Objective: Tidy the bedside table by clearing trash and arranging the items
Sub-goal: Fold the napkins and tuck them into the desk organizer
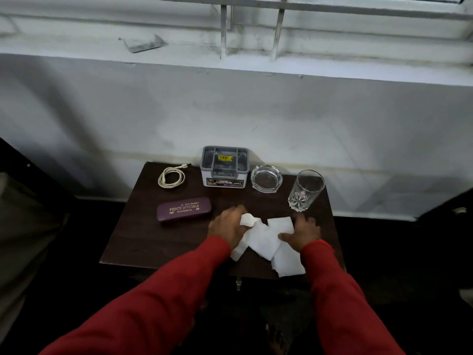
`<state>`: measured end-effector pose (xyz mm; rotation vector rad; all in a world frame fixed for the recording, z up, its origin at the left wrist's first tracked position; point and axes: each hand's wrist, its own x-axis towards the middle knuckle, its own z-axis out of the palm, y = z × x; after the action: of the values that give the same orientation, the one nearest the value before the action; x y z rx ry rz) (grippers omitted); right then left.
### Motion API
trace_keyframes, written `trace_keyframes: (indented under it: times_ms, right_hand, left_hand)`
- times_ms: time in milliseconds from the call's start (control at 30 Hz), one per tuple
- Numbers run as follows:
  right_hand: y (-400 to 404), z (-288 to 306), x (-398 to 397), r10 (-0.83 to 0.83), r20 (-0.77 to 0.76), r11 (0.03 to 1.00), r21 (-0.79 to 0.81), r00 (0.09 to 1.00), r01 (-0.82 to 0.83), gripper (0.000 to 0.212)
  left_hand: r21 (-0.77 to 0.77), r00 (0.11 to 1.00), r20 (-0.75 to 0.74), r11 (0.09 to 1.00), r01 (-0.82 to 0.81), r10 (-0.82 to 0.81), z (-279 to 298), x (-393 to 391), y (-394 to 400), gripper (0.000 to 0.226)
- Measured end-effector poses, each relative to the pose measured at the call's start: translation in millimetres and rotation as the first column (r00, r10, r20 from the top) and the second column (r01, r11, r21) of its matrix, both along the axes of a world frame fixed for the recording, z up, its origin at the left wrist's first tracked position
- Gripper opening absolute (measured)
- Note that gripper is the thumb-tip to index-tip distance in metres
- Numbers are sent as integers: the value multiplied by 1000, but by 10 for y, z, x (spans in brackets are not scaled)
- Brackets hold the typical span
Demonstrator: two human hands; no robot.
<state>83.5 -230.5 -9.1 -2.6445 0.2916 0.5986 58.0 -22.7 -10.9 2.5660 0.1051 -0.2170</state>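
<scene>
Two hands work the dark bedside table point(143, 237): the left hand point(226, 226) grips white tissues point(263, 242), while the right hand point(303, 233) lies flat, fingers spread, on their right edge. Behind stand a cable point(171, 177), purple glasses case point(184, 209), grey organiser point(224, 166), ashtray point(266, 178) and glass point(305, 190).

1. The desk point(143, 242) stands against the wall, below a window ledge point(256, 60).
2. Along its far edge, left to right: a coiled cable point(171, 176), an organiser box point(224, 166), an ashtray point(266, 179) and a drinking glass point(305, 190).
3. A spectacle case point(184, 208) lies nearer, in front of the cable and box.
4. Tissues point(266, 239) lie at the near right, in front of the ashtray.
5. The left hand point(227, 226) rests on their left edge, the right hand point(303, 233) on their right edge, just before the glass.
</scene>
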Motion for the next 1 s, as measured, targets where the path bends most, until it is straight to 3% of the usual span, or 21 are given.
trace_keyframes:
  times_ms: [133,300,367,467,600,700,833,1000]
  right_hand:
    - [53,-53,4,-71,-10,997,-21,997,71,73]
    - [104,-76,38,-29,-46,1000,-13,999,28,33]
    - [123,-74,47,-24,6,999,41,1000,23,19]
    - [200,-51,67,-46,118,982,188,992,23,22]
    - [431,154,202,-197,321,852,523,926,0,17]
    - [606,471,417,-263,417,765,640,870,-76,23]
    - [824,907,770,-402,401,598,796,823,-96,41]
    - [1047,1095,1133,-529,437,581,812,728,-65,57]
  left_hand:
    - [-307,991,41,946,-106,124,102,-57,80,24]
    - [-568,941,-66,762,-310,333,204,-259,271,19]
    - [-667,912,-124,648,-368,391,250,-320,335,21]
    - [-799,836,-241,387,-460,493,312,-381,396,22]
    - [-856,774,-354,151,-494,525,295,-377,518,21]
    - [-868,751,-364,92,-488,550,328,-252,548,21]
    - [-884,756,-362,57,-465,546,357,-136,527,17]
    - [-894,765,-333,75,-443,552,277,-140,564,13]
